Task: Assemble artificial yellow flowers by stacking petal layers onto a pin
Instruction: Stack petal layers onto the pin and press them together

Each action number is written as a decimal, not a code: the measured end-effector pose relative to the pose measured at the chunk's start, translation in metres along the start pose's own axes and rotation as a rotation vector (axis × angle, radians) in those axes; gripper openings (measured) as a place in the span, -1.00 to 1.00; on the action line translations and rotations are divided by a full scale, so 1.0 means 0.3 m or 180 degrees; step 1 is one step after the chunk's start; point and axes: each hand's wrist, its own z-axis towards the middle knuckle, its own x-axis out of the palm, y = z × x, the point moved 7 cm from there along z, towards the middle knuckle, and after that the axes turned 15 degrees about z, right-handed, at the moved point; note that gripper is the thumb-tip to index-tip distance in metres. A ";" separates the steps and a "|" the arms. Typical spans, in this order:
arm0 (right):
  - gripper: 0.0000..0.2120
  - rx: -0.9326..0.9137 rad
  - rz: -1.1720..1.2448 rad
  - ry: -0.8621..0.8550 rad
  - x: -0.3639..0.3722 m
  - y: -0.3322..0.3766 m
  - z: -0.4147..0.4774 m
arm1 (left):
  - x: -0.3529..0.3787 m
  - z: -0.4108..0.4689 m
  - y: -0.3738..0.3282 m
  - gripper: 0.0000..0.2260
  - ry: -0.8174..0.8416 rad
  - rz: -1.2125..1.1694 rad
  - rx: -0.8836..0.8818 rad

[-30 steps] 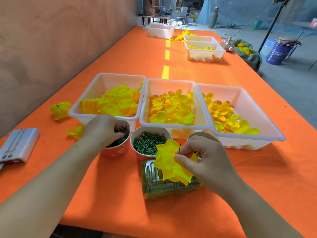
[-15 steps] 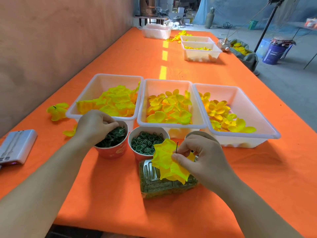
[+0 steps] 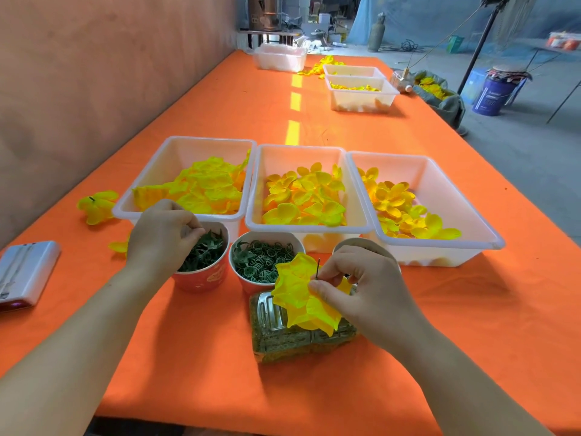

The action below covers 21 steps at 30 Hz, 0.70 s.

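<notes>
Midway through one flower. With the right hand [image 3: 361,287], pinches the pin [image 3: 318,268] between thumb and forefinger, tip upward, over the bottle [image 3: 283,341] at the near edge. Carries a yellow petal layer [image 3: 298,297], seemingly threaded on the pin, spread left of and beneath the fingertips and touching them. With the left hand [image 3: 163,234], reaches into the red cup [image 3: 201,278] on the left, fingers curled, tips pinching among the green pieces [image 3: 204,251]. Next, probably: lift one green piece clear, carry it right to the pin tip, and slide it down against the petals.
</notes>
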 end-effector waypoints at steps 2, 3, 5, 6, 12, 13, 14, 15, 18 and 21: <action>-0.73 0.0012 -0.0005 0.0001 0.000 -0.002 0.001 | -0.009 -0.001 0.003 -0.94 -0.0026 -0.0077 -0.0050; -0.73 0.0011 -0.0004 0.0001 0.000 -0.002 0.001 | -0.012 -0.001 0.002 -0.94 -0.0038 -0.0099 -0.0047; -0.74 0.0014 0.0002 0.0012 0.001 -0.002 0.002 | -0.027 -0.002 -0.005 -0.93 -0.0110 -0.0157 -0.0007; -0.74 0.0017 0.0002 0.0017 0.002 -0.002 0.002 | -0.035 -0.004 -0.010 -0.92 -0.0174 -0.0203 0.0035; -0.72 0.0030 0.0004 -0.0009 0.001 -0.001 0.002 | -0.006 -0.024 -0.025 -0.80 0.0160 -0.0752 -0.0108; -0.73 0.0035 0.0008 -0.0010 0.001 -0.002 0.002 | 0.002 -0.024 -0.024 -0.81 0.0235 -0.0711 -0.0136; -0.73 0.0037 0.0006 -0.0009 0.000 -0.003 0.002 | 0.008 -0.024 -0.024 -0.83 0.0283 -0.0622 -0.0137; -0.74 0.0035 0.0002 -0.0004 -0.001 -0.003 0.001 | 0.011 -0.025 -0.024 -0.85 0.0298 -0.0476 -0.0128; -0.74 0.0007 0.0005 0.0001 0.001 -0.001 0.000 | -0.023 -0.028 -0.065 -0.87 0.0108 -0.0025 0.0073; -0.74 0.0025 0.0006 -0.0016 0.000 -0.009 0.004 | -0.023 -0.036 -0.180 -0.90 0.0246 -0.0146 0.0571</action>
